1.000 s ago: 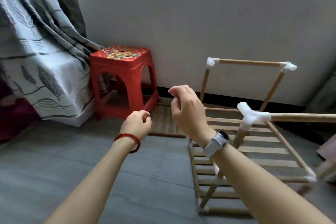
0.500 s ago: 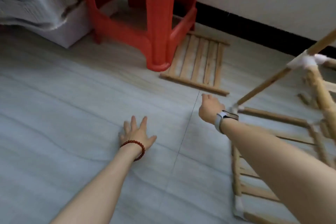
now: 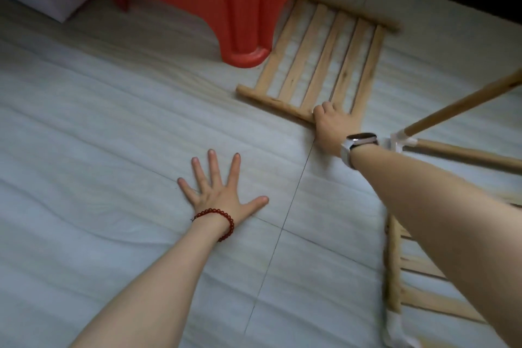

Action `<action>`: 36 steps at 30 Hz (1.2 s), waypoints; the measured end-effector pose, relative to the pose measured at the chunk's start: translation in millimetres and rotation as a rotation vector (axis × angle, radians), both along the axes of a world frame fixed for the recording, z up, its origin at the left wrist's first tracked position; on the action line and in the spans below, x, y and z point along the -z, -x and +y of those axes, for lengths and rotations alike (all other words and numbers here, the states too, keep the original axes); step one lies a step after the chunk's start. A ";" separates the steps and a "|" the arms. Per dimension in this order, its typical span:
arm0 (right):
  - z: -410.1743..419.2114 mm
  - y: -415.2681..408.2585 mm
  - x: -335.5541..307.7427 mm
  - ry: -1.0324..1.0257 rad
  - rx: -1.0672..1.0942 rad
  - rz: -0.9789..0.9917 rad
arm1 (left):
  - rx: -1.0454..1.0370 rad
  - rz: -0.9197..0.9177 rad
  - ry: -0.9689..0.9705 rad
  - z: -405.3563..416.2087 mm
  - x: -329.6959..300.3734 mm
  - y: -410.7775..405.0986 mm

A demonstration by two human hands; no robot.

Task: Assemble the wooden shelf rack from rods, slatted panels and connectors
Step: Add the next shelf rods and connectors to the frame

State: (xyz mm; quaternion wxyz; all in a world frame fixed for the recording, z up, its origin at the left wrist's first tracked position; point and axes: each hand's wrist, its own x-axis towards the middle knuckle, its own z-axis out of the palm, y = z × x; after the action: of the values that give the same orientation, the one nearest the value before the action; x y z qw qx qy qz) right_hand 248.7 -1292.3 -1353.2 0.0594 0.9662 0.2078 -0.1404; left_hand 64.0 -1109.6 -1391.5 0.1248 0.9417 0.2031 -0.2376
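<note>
Landmark for all positions: the loose slatted panel [image 3: 319,65] lying flat on the floor [image 3: 99,127].

Change noted: half a second ago the right hand [image 3: 332,126] was short of the panel and touching nothing. It now sits on the panel's near crossbar, towards that bar's right end, fingers curled over the bar. I judge this a grip just taken; whether the thumb closes underneath cannot be told. The left hand [image 3: 219,189], which was hovering low, is now planted on the floor well to the near-left of the panel, fingers spread flat, holding nothing, apparently bracing the reach.

Meaning for the task: the next shelf piece appears secured, ready to be drawn to the part-built frame [image 3: 395,263], which stands to the near-right of the panel, with a white connector [image 3: 398,143] joining its rods just right of the gripping wrist.

Surroundings: a red stool [image 3: 226,3] stands at the panel's far-left corner. Its leg seems to touch or overlap the panel's left edge; likely to snag on withdrawal. A dark skirting strip runs beyond the panel.
</note>
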 end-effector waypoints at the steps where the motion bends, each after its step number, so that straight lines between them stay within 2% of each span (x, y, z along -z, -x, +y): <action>1: 0.3 9.3 0.6 -0.027 -0.006 0.003 | 0.006 0.011 0.010 0.6 -0.8 -0.9; 6: 4.1 54.5 -19.0 -0.131 -0.063 -0.054 | 0.046 0.098 0.065 9.7 -16.7 -4.5; 8: 10.1 75.2 -28.9 -0.174 -0.082 -0.038 | -0.027 0.053 0.164 17.7 -31.1 -3.3; 11: 20.5 105.6 -54.5 -0.224 -0.049 -0.081 | -0.350 -0.218 0.394 26.0 -62.9 8.2; 13: 25.0 116.9 -72.6 -0.225 -0.015 -0.101 | -0.450 -0.371 0.421 26.6 -80.6 18.2; 19: 12.6 156.0 -161.7 -0.343 0.013 -0.179 | -0.398 -0.756 0.552 20.6 -166.8 47.8; 23: -5.2 186.3 -231.7 -0.367 0.062 -0.226 | -0.318 -0.864 0.621 6.7 -245.3 63.8; 26: -1.7 213.9 -288.5 -0.480 0.127 -0.245 | -0.185 -0.988 0.482 -5.3 -306.5 85.9; 31: -19.8 259.9 -371.7 -0.547 0.110 -0.248 | 0.186 -1.104 -0.049 -16.9 -399.2 130.8; 34: -30.9 286.2 -407.8 -0.511 -0.011 -0.294 | 0.402 -1.027 -0.436 -14.1 -445.5 144.0; 36: -36.3 305.0 -430.4 -0.493 -0.112 -0.323 | 0.499 -0.948 -0.591 -14.6 -472.4 151.2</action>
State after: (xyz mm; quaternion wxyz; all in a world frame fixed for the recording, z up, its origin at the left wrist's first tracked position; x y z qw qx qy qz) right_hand -56.3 -1328.7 -922.8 -0.1369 0.9484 0.2765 0.0735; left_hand -87.2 -1124.2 -919.1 -0.1242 0.9588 -0.0440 0.2515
